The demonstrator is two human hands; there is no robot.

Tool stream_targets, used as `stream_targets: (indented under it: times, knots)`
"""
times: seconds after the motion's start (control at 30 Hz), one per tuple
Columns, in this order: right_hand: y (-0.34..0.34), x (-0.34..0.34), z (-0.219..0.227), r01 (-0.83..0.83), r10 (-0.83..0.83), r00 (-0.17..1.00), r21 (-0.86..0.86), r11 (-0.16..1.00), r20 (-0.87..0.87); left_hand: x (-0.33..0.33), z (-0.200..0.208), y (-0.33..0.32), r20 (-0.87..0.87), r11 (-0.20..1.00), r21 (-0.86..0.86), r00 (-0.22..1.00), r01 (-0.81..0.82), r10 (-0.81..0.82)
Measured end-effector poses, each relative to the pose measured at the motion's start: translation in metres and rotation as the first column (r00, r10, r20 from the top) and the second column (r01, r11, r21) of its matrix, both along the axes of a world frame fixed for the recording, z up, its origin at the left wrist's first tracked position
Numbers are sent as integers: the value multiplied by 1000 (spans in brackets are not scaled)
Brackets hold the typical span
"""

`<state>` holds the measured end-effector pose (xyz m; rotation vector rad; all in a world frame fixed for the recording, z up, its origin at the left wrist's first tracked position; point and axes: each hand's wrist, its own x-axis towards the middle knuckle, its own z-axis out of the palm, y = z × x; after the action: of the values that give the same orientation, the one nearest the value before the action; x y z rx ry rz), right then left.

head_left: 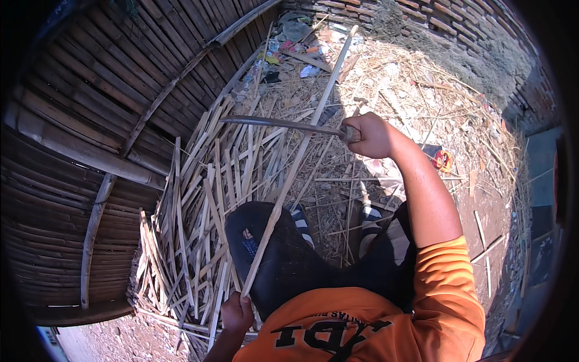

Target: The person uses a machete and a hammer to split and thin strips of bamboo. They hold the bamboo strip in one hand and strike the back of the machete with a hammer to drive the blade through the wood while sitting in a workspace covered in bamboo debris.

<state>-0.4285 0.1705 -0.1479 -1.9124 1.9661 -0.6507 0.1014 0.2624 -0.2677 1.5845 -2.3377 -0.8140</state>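
Note:
A long, narrow bamboo strip (291, 180) slants from beside my left hip, across my left thigh, to the littered ground ahead. My left hand (237, 312) is closed around its near end. Out in front, my right hand (372, 136) grips the handle of a long-bladed machete (271, 122). Its dark, slim blade points left and crosses the strip beyond my knee. Whether the edge is cutting into the strip cannot be told from this view.
Many split bamboo strips (188, 211) lie heaped at my left, against a slatted bamboo wall (78, 108). Shavings and rubbish (416, 90) cover the ground toward a brick wall (449, 24). My sandalled feet (369, 222) stand between loose sticks.

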Motion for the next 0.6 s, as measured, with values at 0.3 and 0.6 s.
stream_targets:
  times: [0.3,0.6]
  knots:
    - [12,36,18,-300,305,912,62,952,-276,3,-1,-4,-11,999,-45,1000,26,-26]
    - [12,16,7,-118,125,982,52,992,-141,7,8,-10,-68,999,19,997,37,-35]
